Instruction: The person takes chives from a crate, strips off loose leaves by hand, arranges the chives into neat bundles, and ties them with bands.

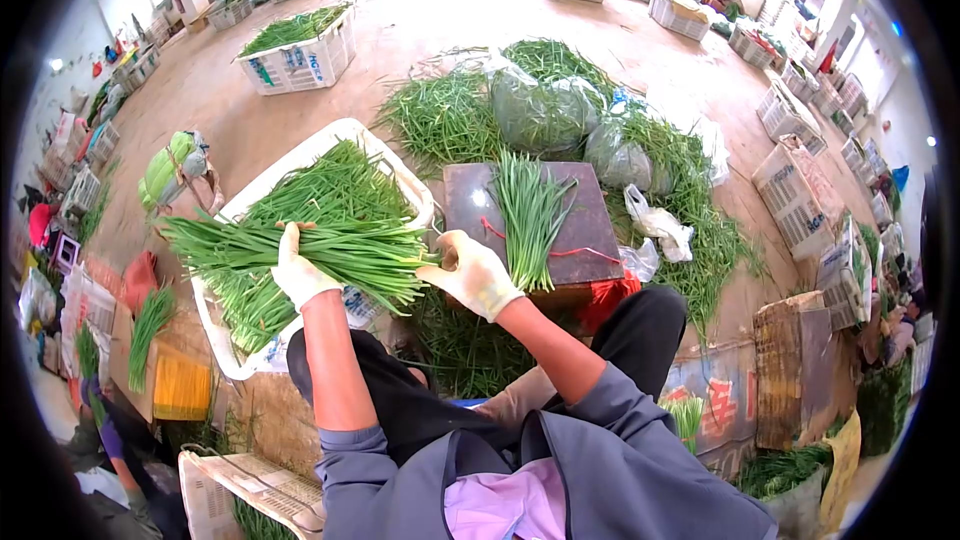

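Over the white crate, the person's gloved left hand pinches the stem ends of a green bundle that the gloved right hand grips around its middle.

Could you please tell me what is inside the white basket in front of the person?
Green stalks fill the white basket. The held bunch and the left hand hide part of them; the bottom is covered, so I cannot tell what lies there.

far crate: white — greens heaped inside
right-side crates: near wall
red bag: on left — near yellow block
co-worker: lower left
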`<state>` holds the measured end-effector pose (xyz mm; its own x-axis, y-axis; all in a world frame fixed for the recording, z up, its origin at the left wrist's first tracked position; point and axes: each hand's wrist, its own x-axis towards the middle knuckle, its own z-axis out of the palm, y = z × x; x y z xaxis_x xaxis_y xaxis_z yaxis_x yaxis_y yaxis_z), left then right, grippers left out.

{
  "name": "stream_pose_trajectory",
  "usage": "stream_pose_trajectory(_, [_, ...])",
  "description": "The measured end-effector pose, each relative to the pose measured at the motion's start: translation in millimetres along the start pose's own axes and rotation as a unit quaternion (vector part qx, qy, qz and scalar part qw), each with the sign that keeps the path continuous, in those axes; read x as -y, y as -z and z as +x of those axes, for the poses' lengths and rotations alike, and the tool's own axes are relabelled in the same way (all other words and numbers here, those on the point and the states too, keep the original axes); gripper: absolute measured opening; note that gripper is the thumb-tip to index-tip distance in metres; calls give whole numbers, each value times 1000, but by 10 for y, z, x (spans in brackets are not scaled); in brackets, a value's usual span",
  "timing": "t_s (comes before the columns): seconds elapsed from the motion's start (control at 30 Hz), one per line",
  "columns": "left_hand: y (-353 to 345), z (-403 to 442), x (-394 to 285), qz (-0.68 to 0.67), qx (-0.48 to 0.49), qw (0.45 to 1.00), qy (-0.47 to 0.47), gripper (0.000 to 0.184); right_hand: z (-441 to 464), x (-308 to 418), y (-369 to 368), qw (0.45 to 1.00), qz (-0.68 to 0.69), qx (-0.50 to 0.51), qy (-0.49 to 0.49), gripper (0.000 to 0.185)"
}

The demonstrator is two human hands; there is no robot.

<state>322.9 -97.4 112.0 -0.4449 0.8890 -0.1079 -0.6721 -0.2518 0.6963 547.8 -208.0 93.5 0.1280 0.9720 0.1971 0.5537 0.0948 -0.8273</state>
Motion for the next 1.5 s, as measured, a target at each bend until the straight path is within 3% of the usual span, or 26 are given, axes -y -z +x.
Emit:
stream_pose_trajectory(0.1, [3, -16, -9, -19, 18, 1000, -14, 11, 16, -183, -108, 996, -57, -49, 38, 51])
stream_pose_trajectory(0.17, [-8, -11, -33, -20, 11, 1000, -9, 12, 32, -389, -126, 993, -45, 59, 97, 34])
stream_pose_trajectory(0.33, [107, 94, -48, 4, 7, 1000, 3, 12, -114, -473, 23, 991, 61, 89, 73, 24])
stream_pose_trajectory(0.4, [116, 123, -75, -11, 6, 1000, 16, 12, -176, -734, 15, 986, -92, 62, 121, 23])
stream_pose_trajectory(0.47, [62, 66, -108, -27, -2, 1000, 16, 13, -278, -1093, 10, 932, -287, 222, -1, 30])
stream_pose_trajectory(0.53, [46, 36, -123, 12, -4, 1000, -28, 14, -399, -1263, 35, 788, -426, 438, -81, 33])
stream_pose_trajectory(0.6, [37, 39, -115, 8, -8, 999, -42, 16, -388, -1186, 64, 783, -386, 478, -95, 38])
stream_pose_trajectory(0.67, [29, -8, -116, 9, -9, 1000, -18, 17, -407, -556, 134, 955, -172, 239, 22, 31])
stream_pose_trajectory(0.7, [26, 4, -69, 4, -5, 1000, -24, 17, -371, -372, 53, 986, -71, 150, 30, 32])
stream_pose_trajectory(0.73, [-1, 6, -24, 3, 4, 1000, -21, 17, -305, -214, -54, 997, 29, 55, 41, 33])
stream_pose_trajectory(0.83, [-43, -62, 30, 13, 16, 1000, -6, 19, -116, 29, -351, 994, 35, -78, 69, 37])
stream_pose_trajectory(0.87, [-76, -81, 46, 14, 19, 1000, -7, 19, -66, 42, -391, 995, 30, -82, 46, 31])
stream_pose_trajectory(0.93, [-100, -138, 61, 1, 19, 1000, -18, 20, 28, -31, -467, 981, 66, -129, 127, 22])
stream_pose_trajectory(1.0, [-42, -77, 91, 8, 16, 1000, -18, 19, 36, -131, -470, 973, 206, -103, 31, 13])
stream_pose_trajectory(1.03, [-34, -67, 83, 4, 14, 1000, -11, 18, 1, 0, -299, 952, 293, -60, -65, 11])
stream_pose_trajectory(1.2, [24, 0, 87, -13, 0, 998, 59, 16, -68, -21, -231, 882, 432, -89, -166, 12])
stream_pose_trajectory(1.33, [-121, -234, 196, 31, 19, 999, 20, 25, -15, 40, -368, 972, 223, -56, 42, 12])
stream_pose_trajectory(1.4, [-119, -310, 309, 59, 46, 997, 12, 28, 41, 171, -252, 976, 213, -38, 18, 13])
stream_pose_trajectory(1.5, [-85, -303, 372, 50, 57, 997, -6, 30, 161, 212, -31, 909, 414, -19, -47, 8])
